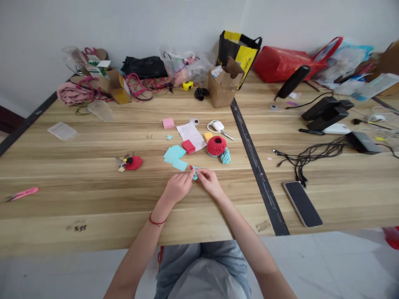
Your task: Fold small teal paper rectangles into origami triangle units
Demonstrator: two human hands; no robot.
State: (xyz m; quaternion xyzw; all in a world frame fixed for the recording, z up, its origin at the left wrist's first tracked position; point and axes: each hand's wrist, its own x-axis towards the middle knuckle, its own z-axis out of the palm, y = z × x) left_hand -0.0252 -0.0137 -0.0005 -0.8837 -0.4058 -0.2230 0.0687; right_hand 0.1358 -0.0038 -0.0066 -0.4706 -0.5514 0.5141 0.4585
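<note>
Both hands meet near the middle of the table over a small light-blue folded paper piece [195, 176]. My left hand [178, 187], with a red string on its wrist, has its fingers closed at the piece's left side. The fingertips of my right hand [210, 182] pinch its right side. Just beyond lie loose light-blue paper sheets [173, 154], a red paper pad [188, 146] and a written sheet [192, 135]. Close by on the right stand a red folded-paper model [216, 145] and a light-blue folded-paper piece [225, 156].
Scissors [229, 136], a yellow pad [208, 136] and a pink pad [168, 123] lie farther back. Keys [127, 162] and pink thread snips [23, 194] are on the left. A phone [302, 204] and cables [304, 155] lie right of the black strip [258, 166]. A cardboard box [224, 87] stands behind.
</note>
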